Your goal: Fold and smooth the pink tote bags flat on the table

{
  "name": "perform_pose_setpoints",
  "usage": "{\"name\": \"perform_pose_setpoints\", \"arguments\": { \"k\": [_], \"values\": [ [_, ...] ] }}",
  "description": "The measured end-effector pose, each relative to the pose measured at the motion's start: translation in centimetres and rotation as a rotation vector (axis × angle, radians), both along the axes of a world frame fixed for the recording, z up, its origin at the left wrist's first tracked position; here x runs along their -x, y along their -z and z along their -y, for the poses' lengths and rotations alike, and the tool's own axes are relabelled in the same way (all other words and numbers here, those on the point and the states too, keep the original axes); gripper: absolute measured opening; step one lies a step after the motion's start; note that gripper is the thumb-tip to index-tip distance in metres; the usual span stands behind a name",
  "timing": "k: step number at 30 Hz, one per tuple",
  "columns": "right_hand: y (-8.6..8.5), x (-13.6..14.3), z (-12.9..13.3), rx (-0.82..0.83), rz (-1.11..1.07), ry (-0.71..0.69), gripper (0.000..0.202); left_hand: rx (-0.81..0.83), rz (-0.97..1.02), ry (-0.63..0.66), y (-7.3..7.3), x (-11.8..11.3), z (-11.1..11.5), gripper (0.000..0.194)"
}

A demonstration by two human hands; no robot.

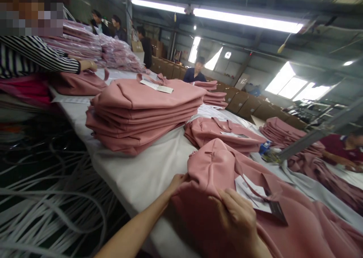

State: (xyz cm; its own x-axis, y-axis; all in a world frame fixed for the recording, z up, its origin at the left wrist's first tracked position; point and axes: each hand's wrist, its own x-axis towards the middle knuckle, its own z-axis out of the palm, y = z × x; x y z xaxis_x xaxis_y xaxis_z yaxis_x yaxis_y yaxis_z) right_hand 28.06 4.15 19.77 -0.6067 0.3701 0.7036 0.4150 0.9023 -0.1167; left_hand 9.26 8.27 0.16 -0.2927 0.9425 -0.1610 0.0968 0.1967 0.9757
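Note:
A pink handbag (210,167) with a strap handle (252,175) stands on the white-covered table in front of me. White and dark paper tags (252,193) hang at its handle. My right hand (236,212) is closed on the bag's near side, fingers curled over the material. At the bag's left end, my left hand (178,180) grips the lower corner, its fingertips partly hidden by the bag. More pink material (312,220) spreads to the right; I cannot tell where this bag ends there. Just behind lies another pink bag (224,131) with a white tag.
A tall stack of pink bags (147,114) stands on the table (136,175) at left. White strips (56,205) lie tangled below the table edge. A person in striped sleeves (56,57) handles a bag at far left. A metal post (320,129) slants at right.

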Motion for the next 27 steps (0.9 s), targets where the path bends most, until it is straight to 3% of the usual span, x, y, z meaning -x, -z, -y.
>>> {"name": "perform_pose_setpoints", "arguments": {
  "k": [3, 8, 11, 13, 15, 17, 18, 21, 23, 27],
  "values": [
    [1.0, -0.2, -1.4, 0.060, -0.024, 0.108, 0.019, 0.059, 0.030, 0.031, -0.4, 1.2, 0.2, 0.047],
    [2.9, 0.2, -2.8, 0.193, 0.006, 0.110, 0.020, -0.149, -0.022, -0.084, -4.6, 3.2, 5.3, 0.061],
    [3.4, 1.2, -2.5, 0.198, 0.037, 0.101, 0.022, -0.279, -0.169, -0.019, -6.8, 1.2, 8.7, 0.080],
    [2.9, 1.8, -2.3, 0.191, 0.038, 0.127, 0.027, -0.254, -0.277, -0.064, -7.5, -0.9, 9.5, 0.090],
    [2.0, 2.1, -2.2, 0.139, 0.052, 0.170, 0.032, -0.227, -0.312, -0.126, -7.8, -2.6, 8.9, 0.066],
    [1.2, 2.4, -2.3, 0.061, 0.051, 0.213, 0.035, -0.276, -0.294, -0.112, -7.8, -3.1, 7.4, 0.036],
    [1.0, 2.5, -2.3, 0.038, 0.043, 0.231, 0.036, -0.316, -0.286, -0.088, -7.8, -3.0, 6.6, 0.030],
    [1.0, 2.4, -2.3, 0.114, 0.088, 0.250, 0.027, -0.399, -0.286, -0.041, -7.5, -1.7, 4.9, 0.032],
    [1.3, 1.4, -2.3, 0.231, 0.229, 0.271, 0.016, -0.409, -0.311, -0.068, -7.2, -0.6, 4.5, 0.035],
    [1.4, -4.0, -1.5, 0.464, 0.436, 0.421, 0.055, -0.385, -0.402, -0.176, -7.1, 1.5, 4.3, 0.041]
  ]
}}
